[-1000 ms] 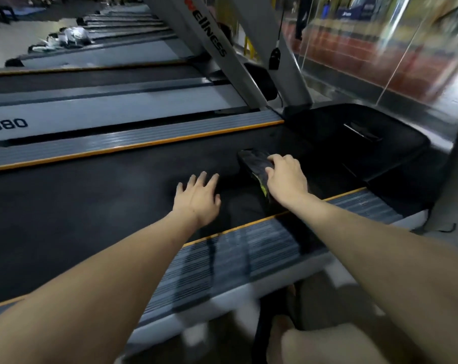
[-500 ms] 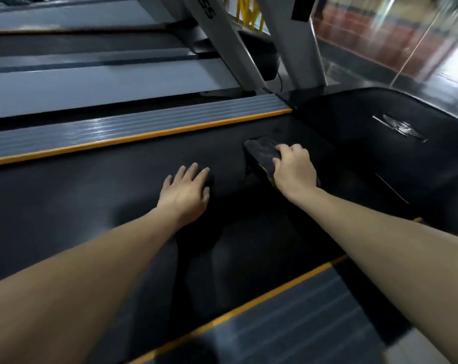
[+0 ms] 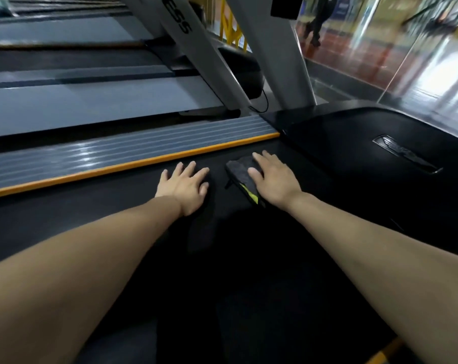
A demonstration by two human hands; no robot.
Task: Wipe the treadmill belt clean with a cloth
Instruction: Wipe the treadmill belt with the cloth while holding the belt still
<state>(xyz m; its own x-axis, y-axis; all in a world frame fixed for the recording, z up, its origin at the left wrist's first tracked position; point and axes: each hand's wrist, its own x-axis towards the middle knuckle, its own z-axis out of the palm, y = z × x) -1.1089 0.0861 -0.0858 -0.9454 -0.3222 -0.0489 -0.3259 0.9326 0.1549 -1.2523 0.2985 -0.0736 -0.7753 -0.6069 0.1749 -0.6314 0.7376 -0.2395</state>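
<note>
I see both hands down on the black treadmill belt (image 3: 117,232), close to the front end. My right hand (image 3: 273,177) lies flat on top of the cloth (image 3: 242,174), fingers out straight, pressing it to the belt. It's not pinching it. The cloth is dark w/ a bit of yellow-green at the near corner. It's folded into a long shape, and the long way runs from near me up toward the black motor cover (image 3: 380,153) ahead. Most of the cloth sticks out on the thumb side of the right hand, so it sits btwn my two hands.

My left hand (image 3: 184,183) is just beside it, fingers spread flat on the bare belt, not touching the cloth. I think it's only propping me up.

So the right hand is the one on the cloth, no reach needed. The orange-edged side rail (image 3: 133,153) is past the left hand, and I guess the next wipe goes across that way or back toward me.
</note>
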